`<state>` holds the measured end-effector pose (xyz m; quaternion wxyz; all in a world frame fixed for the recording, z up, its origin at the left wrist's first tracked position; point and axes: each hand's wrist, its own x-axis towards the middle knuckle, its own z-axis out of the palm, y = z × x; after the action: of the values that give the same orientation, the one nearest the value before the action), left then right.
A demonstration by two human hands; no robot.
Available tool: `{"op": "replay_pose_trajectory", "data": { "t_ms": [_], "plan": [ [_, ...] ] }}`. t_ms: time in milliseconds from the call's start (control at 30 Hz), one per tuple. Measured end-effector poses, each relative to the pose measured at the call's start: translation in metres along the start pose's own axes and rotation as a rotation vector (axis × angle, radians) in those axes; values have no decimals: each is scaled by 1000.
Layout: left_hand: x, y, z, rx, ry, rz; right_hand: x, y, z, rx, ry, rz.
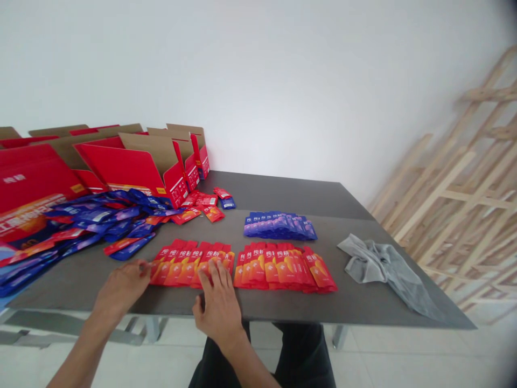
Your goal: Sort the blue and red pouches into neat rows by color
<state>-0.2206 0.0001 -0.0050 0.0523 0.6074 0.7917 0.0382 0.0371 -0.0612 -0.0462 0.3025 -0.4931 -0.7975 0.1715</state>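
At the far left stand open cardboard boxes [133, 161], at least four, red outside and plain brown inside, with their flaps up. In front of them lies a loose heap of glossy foil sachets [100, 223], blue and red mixed, and a few more red sachets [204, 200] lie scattered beside the boxes. The left hand [121, 288] comes in from the lower left; its fingers [143, 268] are together and touch the end of the first red row [189, 264], but I cannot tell if they pinch a sachet. The right hand [218, 304] lies on this row, apart from the left one, with fingers [214, 269] spread and not closed. The sachets overlap like fanned cards. Just beside is a second red row [283, 269], also fanned, and behind it one blue row [278, 226]. All three rows lie on the dark grey table [291, 194]. Further right is a crumpled grey cloth [383, 264], soft and loosely folded. Behind the table, by the white wall [258, 81], stand wooden frames [456, 183].
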Motion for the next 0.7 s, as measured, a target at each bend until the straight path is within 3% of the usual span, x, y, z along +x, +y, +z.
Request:
{"op": "replay_pose_trajectory", "data": {
  "t_ms": [67, 200, 400, 700],
  "plan": [
    [4, -6, 5, -45, -76, -61, 0, 1, 1, -8, 0, -3],
    [14, -19, 16, -99, -98, -103, -1, 2, 1, -13, 6, -9],
    [26, -44, 28, -151, -66, -100, 0, 1, 1, -7, 5, 18],
    [26, -51, 37, -192, 30, -40, -1, 3, 6, -42, 24, 25]
  ]
}}
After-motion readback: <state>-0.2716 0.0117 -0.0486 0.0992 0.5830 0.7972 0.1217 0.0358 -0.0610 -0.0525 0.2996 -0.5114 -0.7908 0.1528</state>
